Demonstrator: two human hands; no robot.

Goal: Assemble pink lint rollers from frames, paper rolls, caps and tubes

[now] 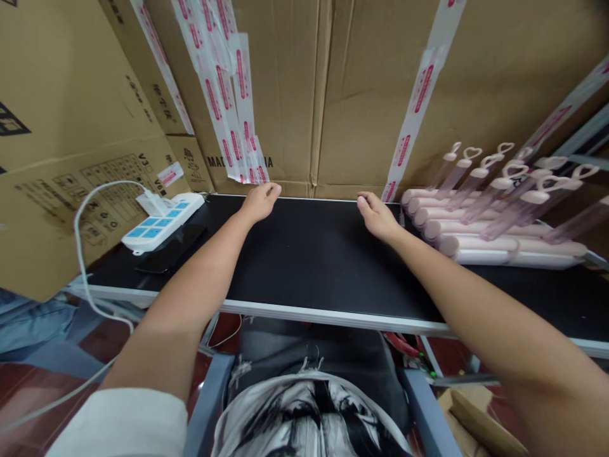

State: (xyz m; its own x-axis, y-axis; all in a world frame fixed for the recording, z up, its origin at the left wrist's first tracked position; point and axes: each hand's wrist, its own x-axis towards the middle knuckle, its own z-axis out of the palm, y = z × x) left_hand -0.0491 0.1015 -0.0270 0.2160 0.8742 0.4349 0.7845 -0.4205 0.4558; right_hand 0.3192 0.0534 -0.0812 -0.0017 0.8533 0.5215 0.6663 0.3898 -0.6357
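Note:
Both my arms reach over a black table (309, 254) toward a wall of cardboard boxes (371, 95). My left hand (261, 200) rests at the table's far edge with its fingers curled in a loose fist, and nothing shows in it. My right hand (375, 214) lies at the far edge too, fingers curled under and thumb out, holding nothing that I can see. A stack of pale pink tubes (476, 231) lies just right of my right hand, with clear pink sticks topped by heart-shaped loops (518, 184) leaning on it.
A white and blue power strip (162, 222) with a white cable (80, 254) sits at the table's far left, beside a black phone (171, 249). Strips of red-printed white tape (228, 95) hang on the boxes. A metal frame and a cardboard box are under the table.

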